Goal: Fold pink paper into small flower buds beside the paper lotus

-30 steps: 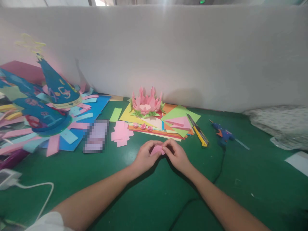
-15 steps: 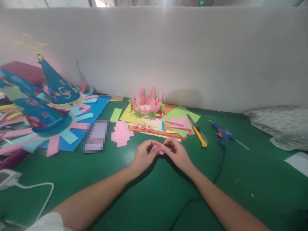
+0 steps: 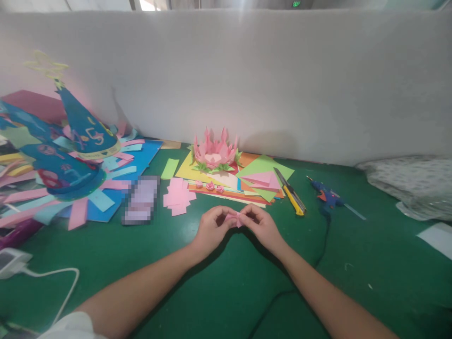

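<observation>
A small piece of folded pink paper (image 3: 233, 220) is pinched between my two hands, just above the green table. My left hand (image 3: 213, 230) grips its left part with thumb and fingers. On the opposite side my right hand (image 3: 260, 227) is closed on the right part, so the fingers hide much of the paper. Beyond the hands, a pink paper lotus (image 3: 215, 153) with green leaves stands on coloured sheets. Small pink paper roses (image 3: 210, 186) lie in front of it. Left of them is a stack of pink paper slips (image 3: 176, 195).
A yellow utility knife (image 3: 292, 195) and a blue glue gun (image 3: 329, 196) with a dark cable lie to the right. Blue paper cone hats (image 3: 86, 125) fill the left side, near a blurred-out rectangular object (image 3: 141, 200). A white cable (image 3: 76, 282) runs at lower left.
The pink paper shows less between my fingers than before, and its outline has shifted slightly. Both hands stay nearly in place. Nothing else has moved.
</observation>
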{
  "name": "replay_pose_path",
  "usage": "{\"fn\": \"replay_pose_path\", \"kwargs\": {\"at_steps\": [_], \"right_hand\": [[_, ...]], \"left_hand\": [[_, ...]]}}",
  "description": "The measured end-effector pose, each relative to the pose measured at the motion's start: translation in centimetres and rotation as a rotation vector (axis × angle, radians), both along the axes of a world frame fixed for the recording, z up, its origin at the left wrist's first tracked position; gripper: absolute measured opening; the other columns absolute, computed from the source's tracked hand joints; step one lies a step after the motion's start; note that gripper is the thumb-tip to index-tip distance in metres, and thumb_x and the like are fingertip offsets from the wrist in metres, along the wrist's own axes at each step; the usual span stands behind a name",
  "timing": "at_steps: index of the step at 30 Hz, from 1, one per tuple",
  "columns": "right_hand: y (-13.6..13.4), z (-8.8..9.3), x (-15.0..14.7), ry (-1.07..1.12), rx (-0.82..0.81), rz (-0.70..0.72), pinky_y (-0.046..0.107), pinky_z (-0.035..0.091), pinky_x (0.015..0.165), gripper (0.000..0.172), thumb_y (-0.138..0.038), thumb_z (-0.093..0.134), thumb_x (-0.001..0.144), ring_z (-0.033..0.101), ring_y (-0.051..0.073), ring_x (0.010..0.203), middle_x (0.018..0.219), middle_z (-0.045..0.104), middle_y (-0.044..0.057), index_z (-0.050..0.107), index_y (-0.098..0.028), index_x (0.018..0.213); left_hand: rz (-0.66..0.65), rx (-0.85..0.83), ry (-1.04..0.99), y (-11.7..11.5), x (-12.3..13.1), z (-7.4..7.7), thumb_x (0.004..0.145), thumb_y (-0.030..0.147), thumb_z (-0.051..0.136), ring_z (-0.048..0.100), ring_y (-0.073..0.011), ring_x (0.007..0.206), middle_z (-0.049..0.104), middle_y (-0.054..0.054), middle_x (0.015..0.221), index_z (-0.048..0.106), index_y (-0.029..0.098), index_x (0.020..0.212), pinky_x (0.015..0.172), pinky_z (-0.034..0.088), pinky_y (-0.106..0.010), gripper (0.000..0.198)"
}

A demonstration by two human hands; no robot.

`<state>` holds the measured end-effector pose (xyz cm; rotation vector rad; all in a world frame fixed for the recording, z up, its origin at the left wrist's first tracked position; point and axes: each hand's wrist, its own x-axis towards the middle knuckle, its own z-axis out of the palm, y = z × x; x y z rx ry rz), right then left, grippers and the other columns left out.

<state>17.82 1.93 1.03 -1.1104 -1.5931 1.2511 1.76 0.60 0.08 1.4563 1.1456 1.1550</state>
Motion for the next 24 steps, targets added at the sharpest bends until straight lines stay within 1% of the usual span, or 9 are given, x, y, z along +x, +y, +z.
{"fn": "replay_pose_path", "kwargs": {"at_steps": [4, 7, 9, 11, 15, 18, 21, 24], "right_hand": [[0.12, -0.21, 0.12, -0.016, -0.005, -0.006, 0.027, 0.044, 0.064, 0.022, -0.036, 0.057, 0.08, 0.054, 0.014, 0.063, 0.064, 0.057, -0.001, 0.054, -0.018, 0.069], [0.23, -0.33, 0.15, -0.039, -0.006, -0.011, 0.025, 0.042, 0.061, 0.021, -0.037, 0.054, 0.081, 0.051, 0.012, 0.061, 0.065, 0.054, -0.002, 0.055, -0.017, 0.074], [0.27, -0.35, 0.14, -0.053, -0.003, -0.002, 0.024, 0.041, 0.059, 0.022, -0.039, 0.053, 0.082, 0.05, 0.012, 0.061, 0.066, 0.053, -0.002, 0.056, -0.017, 0.078], [0.27, -0.36, 0.12, -0.069, 0.009, 0.008, 0.023, 0.041, 0.059, 0.022, -0.039, 0.053, 0.082, 0.05, 0.012, 0.063, 0.068, 0.053, -0.001, 0.056, -0.017, 0.077], [0.28, -0.42, 0.15, -0.07, 0.006, 0.0, 0.023, 0.04, 0.057, 0.023, -0.039, 0.052, 0.082, 0.048, 0.011, 0.061, 0.066, 0.052, -0.002, 0.054, -0.017, 0.073], [0.3, -0.45, 0.14, -0.065, -0.013, -0.01, 0.022, 0.039, 0.053, 0.026, -0.042, 0.052, 0.082, 0.047, 0.011, 0.058, 0.063, 0.05, -0.002, 0.053, -0.017, 0.073], [0.28, -0.4, 0.06, -0.09, 0.01, -0.007, 0.022, 0.04, 0.054, 0.027, -0.042, 0.052, 0.082, 0.047, 0.011, 0.059, 0.064, 0.051, -0.002, 0.053, -0.017, 0.071], [0.23, -0.33, -0.01, -0.116, 0.03, 0.003, 0.023, 0.04, 0.056, 0.026, -0.041, 0.052, 0.082, 0.047, 0.011, 0.061, 0.065, 0.051, -0.002, 0.053, -0.017, 0.071]], "left_hand": [[0.004, -0.06, -0.049, 0.07, 0.08, 0.02, 0.075, 0.026, 0.06, 0.061, -0.0135, 0.07, 0.065, -0.005, 0.079, 0.063, 0.015, 0.084, 0.068, 0.052, -0.027, 0.015], [0.005, -0.124, -0.109, 0.27, 0.08, 0.0, 0.073, 0.026, 0.062, 0.061, -0.013, 0.069, 0.064, -0.004, 0.077, 0.062, 0.014, 0.084, 0.066, 0.052, -0.027, 0.016], [0.021, -0.16, -0.149, 0.43, 0.02, -0.02, 0.072, 0.026, 0.063, 0.061, -0.0128, 0.069, 0.064, -0.004, 0.077, 0.061, 0.014, 0.085, 0.066, 0.052, -0.026, 0.018], [0.026, -0.182, -0.187, 0.55, -0.04, -0.05, 0.071, 0.025, 0.064, 0.06, -0.0127, 0.072, 0.064, -0.003, 0.079, 0.06, 0.014, 0.086, 0.068, 0.052, -0.026, 0.019], [-0.02, -0.188, -0.252, 0.57, 0.0, -0.08, 0.073, 0.026, 0.062, 0.06, -0.0122, 0.076, 0.063, -0.005, 0.089, 0.059, 0.014, 0.093, 0.074, 0.051, -0.029, 0.023], [-0.038, -0.202, -0.285, 0.51, 0.14, -0.02, 0.072, 0.025, 0.062, 0.06, -0.0114, 0.072, 0.062, -0.006, 0.093, 0.057, 0.015, 0.096, 0.072, 0.052, -0.029, 0.026], [-0.026, -0.161, -0.243, 0.47, 0.2, 0.07, 0.07, 0.021, 0.064, 0.06, -0.0126, 0.075, 0.062, -0.005, 0.092, 0.055, 0.014, 0.095, 0.073, 0.05, -0.028, 0.027], [-0.033, -0.114, -0.197, 0.45, 0.16, 0.06, 0.071, 0.022, 0.063, 0.06, -0.0141, 0.08, 0.062, -0.005, 0.091, 0.055, 0.014, 0.095, 0.075, 0.049, -0.028, 0.027]]}}
